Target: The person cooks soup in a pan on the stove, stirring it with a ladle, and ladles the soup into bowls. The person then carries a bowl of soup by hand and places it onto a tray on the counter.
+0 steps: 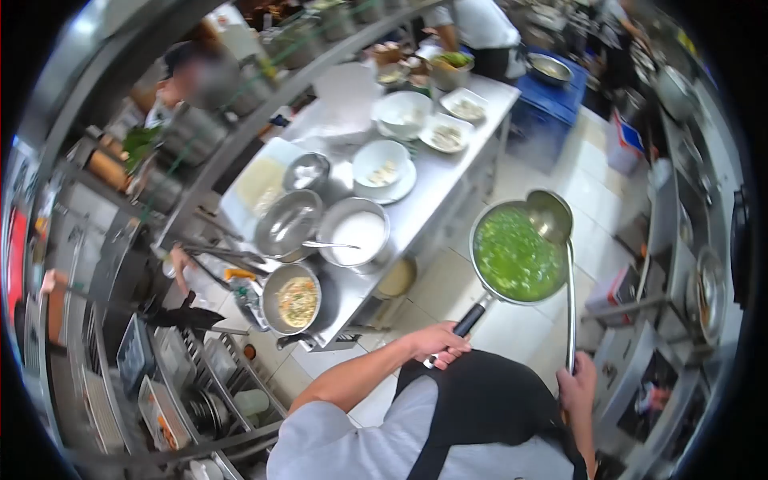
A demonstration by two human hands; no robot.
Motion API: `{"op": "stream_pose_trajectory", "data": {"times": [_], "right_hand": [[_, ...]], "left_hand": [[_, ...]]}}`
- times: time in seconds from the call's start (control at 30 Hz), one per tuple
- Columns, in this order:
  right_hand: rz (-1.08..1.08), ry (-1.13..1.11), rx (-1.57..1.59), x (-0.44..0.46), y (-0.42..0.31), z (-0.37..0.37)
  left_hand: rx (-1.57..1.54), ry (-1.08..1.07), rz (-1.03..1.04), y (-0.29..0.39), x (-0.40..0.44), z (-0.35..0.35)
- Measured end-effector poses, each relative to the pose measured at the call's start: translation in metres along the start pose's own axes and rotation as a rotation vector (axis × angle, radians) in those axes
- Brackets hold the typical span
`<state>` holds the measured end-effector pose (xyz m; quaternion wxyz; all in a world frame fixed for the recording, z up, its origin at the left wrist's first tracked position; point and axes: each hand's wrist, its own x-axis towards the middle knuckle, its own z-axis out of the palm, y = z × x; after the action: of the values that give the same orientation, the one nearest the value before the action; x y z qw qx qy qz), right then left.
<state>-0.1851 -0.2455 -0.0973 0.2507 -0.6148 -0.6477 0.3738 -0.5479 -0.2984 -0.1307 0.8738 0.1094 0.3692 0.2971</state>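
Note:
My left hand (438, 344) is wrapped round the black handle of a pan (480, 272), which hangs over the floor in front of me. Bright green soup (516, 256) with pale bits fills the pan. On the right, my right hand (578, 384) grips the long metal handle of a ladle (550, 216). The ladle's bowl rests at or just over the pan's upper right rim; whether it touches cannot be told.
A steel table (428, 196) to the left holds white bowls (380, 164), a pot of white liquid (356, 232) and a bowl of chopped food (292, 300). Shelves stand lower left, a counter (680, 264) right. Co-workers (488, 28) stand beyond; a blue bin (552, 100) is behind.

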Motion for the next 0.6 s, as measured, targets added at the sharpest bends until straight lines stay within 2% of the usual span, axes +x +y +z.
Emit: {"op": "stream_pose_trajectory", "data": {"times": [0.03, 0.1, 0.33, 0.47, 0.53, 0.6], "right_hand": [[-0.037, -0.017, 0.014, 0.003, -0.016, 0.001], [0.074, -0.06, -0.046, -0.003, -0.045, -0.007], [0.15, -0.109, 0.096, 0.005, -0.031, 0.0], [0.09, -0.077, 0.066, 0.002, -0.042, 0.0], [-0.074, -0.036, -0.059, 0.005, -0.033, 0.002], [0.011, -0.044, 0.009, 0.003, -0.036, 0.003]], "left_hand": [[0.015, -0.001, 0.025, -0.001, -0.001, -0.001], [0.067, 0.002, 0.067, -0.001, -0.003, -0.001], [0.036, 0.006, 0.094, -0.002, -0.006, -0.006], [0.06, 0.009, 0.089, -0.003, -0.003, -0.013], [0.094, 0.0, 0.089, -0.002, 0.0, -0.016], [0.063, 0.028, 0.063, -0.001, -0.002, -0.017]]}}
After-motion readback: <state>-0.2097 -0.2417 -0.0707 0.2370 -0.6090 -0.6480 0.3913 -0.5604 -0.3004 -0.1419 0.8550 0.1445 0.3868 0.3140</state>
